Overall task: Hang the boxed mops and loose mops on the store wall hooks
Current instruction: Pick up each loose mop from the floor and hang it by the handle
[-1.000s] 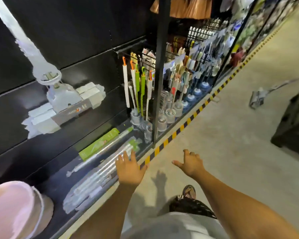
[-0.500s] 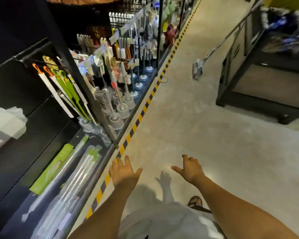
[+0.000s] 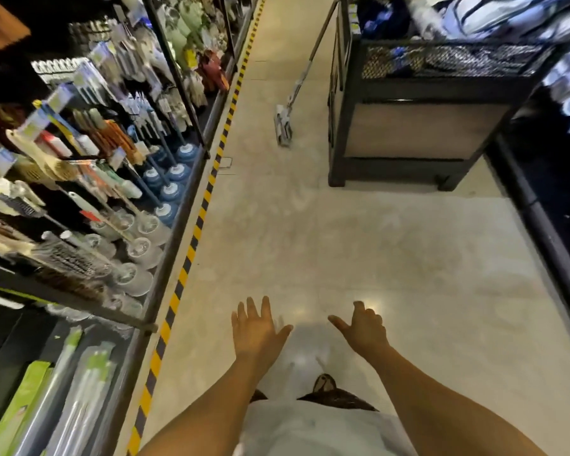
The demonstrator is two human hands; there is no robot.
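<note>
Loose mop (image 3: 287, 106): at 12 o'clock from the hands and well apart from them. Its flat head is on the floor (image 3: 343, 241), and its pole slants up toward 1 o'clock against the black cart (image 3: 408, 93).
Loose mop, handling: probably light but long and top-heavy once lifted, with a stiff pole and a head that may swing on its hinge. Gripping the pole about midway, with the other hand nearer the top, should keep it steady.
Wrapped mops (image 3: 79, 406): at 8 o'clock, lying flat on the bottom shelf (image 3: 0, 340) in clear film with green ends.
Wrapped mops, handling: the film looks slick and the bundle long, so it likely needs two hands, spread apart along its length.
Green box (image 3: 17, 409): just beside the wrapped mops toward 9 o'clock, long and flat. It looks stiff and is best taken by its edges.
Left hand (image 3: 257, 330): fingers spread flat, holding nothing, over the floor.
Right hand (image 3: 362, 330): relaxed, thumb out, fingers loosely bent, also holding nothing.
Striped tape (image 3: 191, 248): runs along the shelf foot from 7 toward 12 o'clock.
Hanging brushes (image 3: 89, 146): crowd the rack at 10 o'clock. No free hooks can be made out.
</note>
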